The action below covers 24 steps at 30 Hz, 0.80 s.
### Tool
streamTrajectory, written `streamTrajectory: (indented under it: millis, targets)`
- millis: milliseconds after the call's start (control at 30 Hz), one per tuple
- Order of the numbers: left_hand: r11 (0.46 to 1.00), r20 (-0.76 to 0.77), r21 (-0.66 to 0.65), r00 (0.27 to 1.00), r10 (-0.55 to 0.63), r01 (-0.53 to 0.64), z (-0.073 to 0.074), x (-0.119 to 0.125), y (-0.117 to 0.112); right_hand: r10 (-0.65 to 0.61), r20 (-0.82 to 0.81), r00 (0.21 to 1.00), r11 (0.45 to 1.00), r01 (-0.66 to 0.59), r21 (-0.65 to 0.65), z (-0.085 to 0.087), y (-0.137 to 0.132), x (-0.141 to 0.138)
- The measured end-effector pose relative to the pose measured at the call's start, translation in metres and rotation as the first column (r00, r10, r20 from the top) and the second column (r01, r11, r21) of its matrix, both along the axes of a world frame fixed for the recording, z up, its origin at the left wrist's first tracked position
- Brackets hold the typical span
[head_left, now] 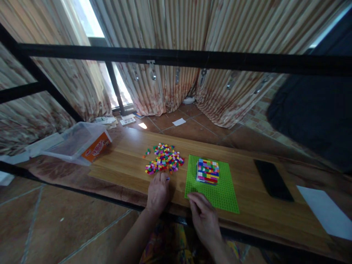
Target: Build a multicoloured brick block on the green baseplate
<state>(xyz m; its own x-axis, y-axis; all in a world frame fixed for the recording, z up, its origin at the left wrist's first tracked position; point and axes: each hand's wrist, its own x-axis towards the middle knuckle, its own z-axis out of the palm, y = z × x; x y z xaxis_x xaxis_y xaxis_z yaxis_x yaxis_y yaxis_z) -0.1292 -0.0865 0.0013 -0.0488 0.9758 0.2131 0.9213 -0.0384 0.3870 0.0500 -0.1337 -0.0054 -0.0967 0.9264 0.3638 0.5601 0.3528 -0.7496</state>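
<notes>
My left hand [158, 191] is closed just in front of a loose pile of small coloured toy bricks [165, 159]. A tiny blue brick [168, 179] shows at its fingertips. My right hand [204, 212] has its thumb and fingers pressed together at the near left edge of a green studded baseplate [227, 194]; whatever lies between those fingertips, if anything, is hidden. A block of multicoloured bricks [208, 171], built up in layers, stands on the far half of the baseplate, apart from both hands.
On the wooden board [123, 165], a black phone-like slab [273, 179] lies at right, near a white sheet [326, 211]. A clear plastic bin [79, 141] with an orange label stands at left. Black metal rails [178, 57] cross in front of striped curtains [176, 22].
</notes>
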Motion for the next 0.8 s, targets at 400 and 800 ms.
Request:
streamTrajectory:
  millis: [400, 800]
  targets:
    - [0.910, 0.910, -0.257, 0.398, 0.115, 0.326, 0.025, 0.024, -0.048, 0.163, -0.167, 0.972, 0.950, -0.200, -0.239, 0.032, -0.006, -0.002]
    - [0.934, 0.714, -0.172, 0.693, -0.101, 0.313, 0.032, 0.051, -0.030, -0.239, -0.089, 0.967, 0.971, 0.239, -0.013, 0.040, 0.045, 0.075]
